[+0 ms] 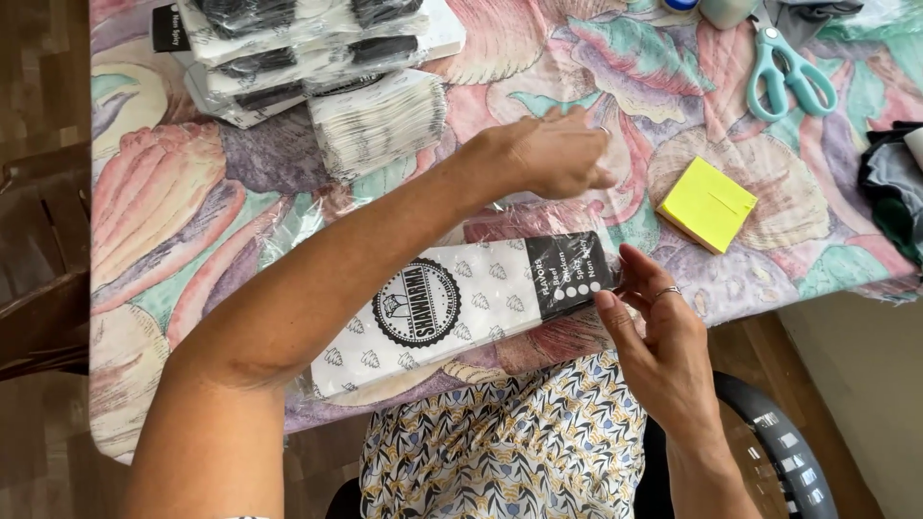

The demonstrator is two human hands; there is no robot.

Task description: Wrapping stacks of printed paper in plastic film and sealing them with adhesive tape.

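A long white paper sleeve (452, 306) with a round black emblem and a black end band lies near the table's front edge, wrapped in clear plastic film (519, 216). My right hand (657, 332) pinches the black end of the sleeve with thumb and fingertips; a ring sits on one finger. My left hand (543, 154) reaches across above the sleeve, fingers curled on the clear film's upper edge.
A stack of the same sleeves (380, 120) and wrapped bundles (288, 48) lie at the back left. A yellow sticky-note pad (707, 204) and teal scissors (788, 72) sit to the right. Dark cloth (894, 187) lies at the right edge. A shell-patterned tablecloth (173, 211) covers the table.
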